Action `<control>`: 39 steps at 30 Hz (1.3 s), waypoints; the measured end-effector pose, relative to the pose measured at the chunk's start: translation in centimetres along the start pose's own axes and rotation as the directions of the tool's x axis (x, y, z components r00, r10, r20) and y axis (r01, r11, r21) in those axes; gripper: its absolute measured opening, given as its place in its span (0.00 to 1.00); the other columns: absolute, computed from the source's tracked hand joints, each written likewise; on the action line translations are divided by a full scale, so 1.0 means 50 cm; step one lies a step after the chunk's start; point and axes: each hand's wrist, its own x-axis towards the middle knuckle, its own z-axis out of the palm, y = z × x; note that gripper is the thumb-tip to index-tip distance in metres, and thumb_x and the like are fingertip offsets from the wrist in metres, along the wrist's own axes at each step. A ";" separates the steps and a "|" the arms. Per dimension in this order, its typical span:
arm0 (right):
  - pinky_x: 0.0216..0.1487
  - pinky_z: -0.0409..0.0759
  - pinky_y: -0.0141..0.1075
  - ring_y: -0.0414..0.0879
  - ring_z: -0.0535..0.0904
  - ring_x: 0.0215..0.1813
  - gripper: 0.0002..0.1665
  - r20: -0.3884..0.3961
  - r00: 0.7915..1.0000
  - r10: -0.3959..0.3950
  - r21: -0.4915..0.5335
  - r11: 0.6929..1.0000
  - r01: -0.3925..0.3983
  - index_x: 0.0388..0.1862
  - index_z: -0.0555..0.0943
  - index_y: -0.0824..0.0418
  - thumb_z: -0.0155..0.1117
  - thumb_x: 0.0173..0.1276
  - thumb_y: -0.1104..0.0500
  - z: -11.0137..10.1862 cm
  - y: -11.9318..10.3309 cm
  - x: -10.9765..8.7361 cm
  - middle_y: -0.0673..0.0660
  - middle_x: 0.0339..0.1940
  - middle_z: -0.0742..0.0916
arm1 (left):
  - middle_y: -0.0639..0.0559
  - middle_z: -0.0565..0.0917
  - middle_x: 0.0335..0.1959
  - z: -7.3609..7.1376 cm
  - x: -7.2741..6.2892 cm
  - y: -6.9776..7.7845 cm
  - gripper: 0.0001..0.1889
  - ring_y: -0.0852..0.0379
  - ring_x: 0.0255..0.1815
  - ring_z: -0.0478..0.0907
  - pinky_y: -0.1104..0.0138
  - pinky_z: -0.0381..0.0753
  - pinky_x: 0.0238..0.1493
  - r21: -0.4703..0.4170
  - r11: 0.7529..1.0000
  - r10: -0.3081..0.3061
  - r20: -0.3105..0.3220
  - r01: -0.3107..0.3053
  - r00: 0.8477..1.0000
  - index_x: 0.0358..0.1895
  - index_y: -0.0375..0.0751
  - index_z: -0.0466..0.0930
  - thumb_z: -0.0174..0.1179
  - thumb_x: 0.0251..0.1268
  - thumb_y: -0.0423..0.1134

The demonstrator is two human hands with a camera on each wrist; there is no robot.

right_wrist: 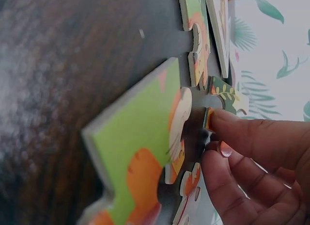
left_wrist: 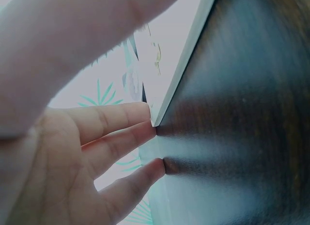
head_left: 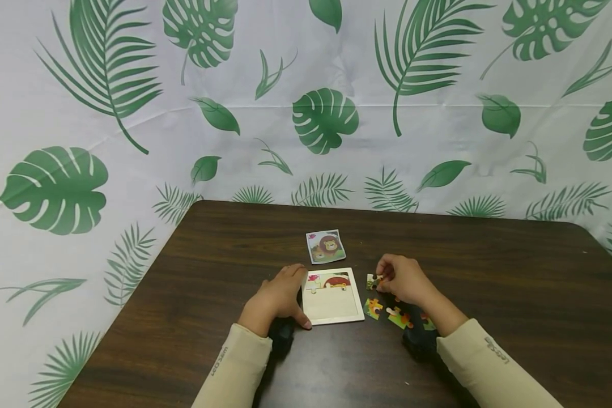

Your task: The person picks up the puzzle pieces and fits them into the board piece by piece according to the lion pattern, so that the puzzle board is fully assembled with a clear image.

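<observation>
A square puzzle tray [head_left: 331, 307] lies on the table, with several lion-picture pieces [head_left: 331, 281] fitted along its top. My left hand [head_left: 279, 296] spans the tray's left side, thumb by the lower left corner. In the left wrist view, the extended fingers [left_wrist: 114, 119] have their tips at the tray's edge and on the tabletop. To the tray's right, my right hand [head_left: 405, 279] pinches a small jigsaw piece [right_wrist: 209, 119] between thumb and fingertips. Right beside it is a dark green piece with yellow leaves [right_wrist: 225, 95]. The pinched piece is mostly covered by the fingers.
Loose jigsaw pieces lie below the right hand, among them an orange and green one [head_left: 373, 308] and another [head_left: 398, 318]. A lion picture card [head_left: 326, 247] lies behind the tray. The dark wooden table [head_left: 255, 238] ends at a leaf-print cloth [head_left: 265, 124].
</observation>
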 end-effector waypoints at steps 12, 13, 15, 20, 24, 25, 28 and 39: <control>0.33 0.77 0.38 0.43 0.76 0.29 0.08 -0.025 0.998 -0.051 -0.031 0.998 0.050 0.31 0.78 0.63 0.67 0.55 0.70 -0.002 -0.003 0.000 0.52 0.26 0.80 | 0.45 0.59 0.68 0.002 0.000 -0.001 0.55 0.46 0.69 0.52 0.34 0.56 0.55 0.002 1.000 -0.001 -0.001 0.001 1.000 0.66 0.39 0.61 0.79 0.26 0.50; 0.33 0.77 0.38 0.43 0.76 0.29 0.07 -0.026 0.999 -0.047 -0.024 0.999 0.046 0.31 0.78 0.63 0.67 0.55 0.70 -0.002 -0.004 0.000 0.52 0.26 0.80 | 0.45 0.60 0.68 0.002 0.000 -0.001 0.55 0.46 0.69 0.52 0.34 0.56 0.55 0.003 1.000 0.000 -0.001 0.000 1.000 0.66 0.39 0.61 0.79 0.26 0.50; 0.33 0.77 0.37 0.43 0.77 0.28 0.07 -0.026 0.999 -0.044 -0.008 0.999 0.044 0.31 0.79 0.63 0.67 0.55 0.70 -0.002 -0.005 0.000 0.52 0.26 0.81 | 0.45 0.60 0.68 0.002 0.000 -0.002 0.55 0.46 0.69 0.52 0.35 0.56 0.54 0.006 1.000 -0.001 -0.002 0.001 1.000 0.66 0.39 0.61 0.79 0.26 0.51; 0.32 0.77 0.37 0.44 0.77 0.29 0.06 -0.023 0.999 -0.046 0.026 0.999 0.046 0.32 0.79 0.64 0.65 0.57 0.70 -0.004 -0.008 0.001 0.53 0.26 0.81 | 0.46 0.60 0.68 0.002 0.001 -0.002 0.55 0.46 0.69 0.52 0.35 0.57 0.54 0.007 1.000 -0.001 -0.002 0.001 1.000 0.66 0.39 0.61 0.79 0.26 0.51; 0.32 0.77 0.37 0.44 0.77 0.30 0.06 -0.027 0.998 -0.052 0.039 0.998 0.053 0.33 0.79 0.63 0.65 0.57 0.70 -0.004 -0.013 0.002 0.52 0.27 0.81 | 0.46 0.59 0.68 0.002 0.000 -0.002 0.56 0.46 0.69 0.52 0.35 0.56 0.55 0.005 1.000 -0.001 0.002 0.001 1.000 0.67 0.39 0.60 0.79 0.27 0.51; 0.32 0.77 0.37 0.44 0.77 0.30 0.06 -0.030 0.998 -0.054 0.042 0.998 0.055 0.33 0.79 0.62 0.66 0.57 0.69 -0.003 -0.016 0.002 0.52 0.27 0.81 | 0.46 0.59 0.68 0.002 0.000 -0.002 0.56 0.46 0.69 0.52 0.35 0.56 0.55 0.005 1.000 -0.002 0.003 0.002 1.000 0.67 0.39 0.60 0.79 0.27 0.51; 0.32 0.77 0.37 0.44 0.77 0.30 0.06 -0.030 0.998 -0.060 0.054 0.997 0.061 0.33 0.80 0.62 0.66 0.57 0.69 -0.001 -0.023 0.002 0.52 0.27 0.81 | 0.46 0.59 0.69 0.002 0.001 -0.002 0.56 0.46 0.70 0.52 0.35 0.56 0.55 0.009 1.000 -0.004 0.005 0.004 1.000 0.67 0.39 0.60 0.79 0.27 0.51; 0.30 0.77 0.36 0.44 0.77 0.30 0.06 -0.005 0.996 -0.087 0.128 0.988 0.087 0.32 0.80 0.65 0.66 0.56 0.70 0.018 -0.055 0.006 0.52 0.27 0.81 | 0.46 0.59 0.68 0.002 0.003 -0.002 0.56 0.46 0.69 0.52 0.35 0.56 0.55 0.006 1.000 -0.005 0.007 0.005 1.000 0.67 0.39 0.61 0.79 0.26 0.51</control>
